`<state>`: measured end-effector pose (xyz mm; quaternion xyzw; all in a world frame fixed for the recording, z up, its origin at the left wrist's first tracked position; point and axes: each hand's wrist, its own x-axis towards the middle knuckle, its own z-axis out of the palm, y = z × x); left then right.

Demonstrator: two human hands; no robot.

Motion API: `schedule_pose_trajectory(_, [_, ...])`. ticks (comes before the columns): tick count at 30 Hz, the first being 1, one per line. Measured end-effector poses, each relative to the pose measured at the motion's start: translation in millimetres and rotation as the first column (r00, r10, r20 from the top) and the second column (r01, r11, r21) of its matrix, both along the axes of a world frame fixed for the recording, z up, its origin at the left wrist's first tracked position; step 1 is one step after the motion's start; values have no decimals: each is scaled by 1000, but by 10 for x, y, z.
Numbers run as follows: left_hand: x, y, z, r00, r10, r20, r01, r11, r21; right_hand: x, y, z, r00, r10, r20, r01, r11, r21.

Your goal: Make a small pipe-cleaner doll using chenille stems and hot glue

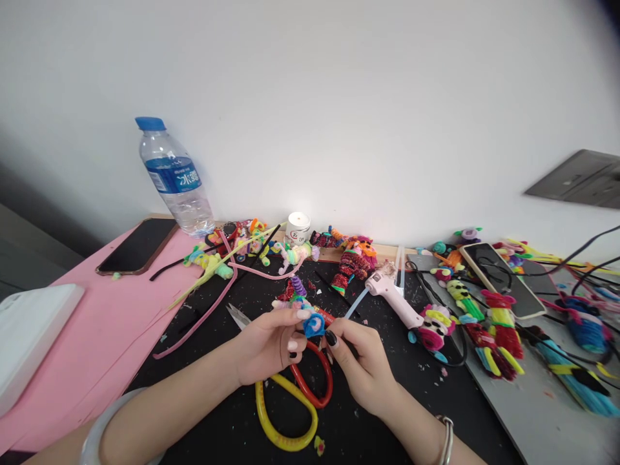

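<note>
My left hand point(266, 342) and my right hand point(361, 361) meet over a black mat point(213, 361). Both pinch a small blue pipe-cleaner piece point(314, 324) between their fingertips. Under the hands lie scissors with one red loop point(317, 387) and one yellow loop point(285, 420), their blades point(238, 315) pointing up left. A pink glue gun point(392, 300) lies just beyond my right hand. Loose pink and yellow pipe cleaners point(208, 307) stretch to the left.
A water bottle point(175, 177) and a dark phone point(138, 247) stand on pink paper point(97, 329) at left. A lit candle point(298, 227) sits by the wall. Several fuzzy pipe-cleaner figures point(353, 258) crowd the back and a grey board point(533, 387) at right, with cables and a second phone point(504, 279).
</note>
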<state>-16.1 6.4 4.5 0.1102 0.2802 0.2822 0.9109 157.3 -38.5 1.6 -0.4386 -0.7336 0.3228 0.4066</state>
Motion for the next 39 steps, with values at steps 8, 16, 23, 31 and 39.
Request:
schedule_pose_trajectory(8, [50,30,-61,977,192,-88,-165,955,247,27,5,-1,995,-103,-8,103,994,-49])
schedule_pose_trajectory(16, [79,17,14,975,205,-81,-153,894,420,67,32,-48,980,-198,-19,195,976,-101])
schedule_pose_trajectory(23, [70,41,-77,933,341,-113,-268,871,412,28,54,-18,993,-74,90,78,996,-46])
schedule_pose_trajectory(31, [123,9,-43,838,489,-242,-298,782,547,26,36,-47,981,-158,114,159,987,-1])
schedule_pose_trajectory(39, [134,-51,-90,799,467,-378,-156,769,620,1,46,-77,959,-284,11,283,958,39])
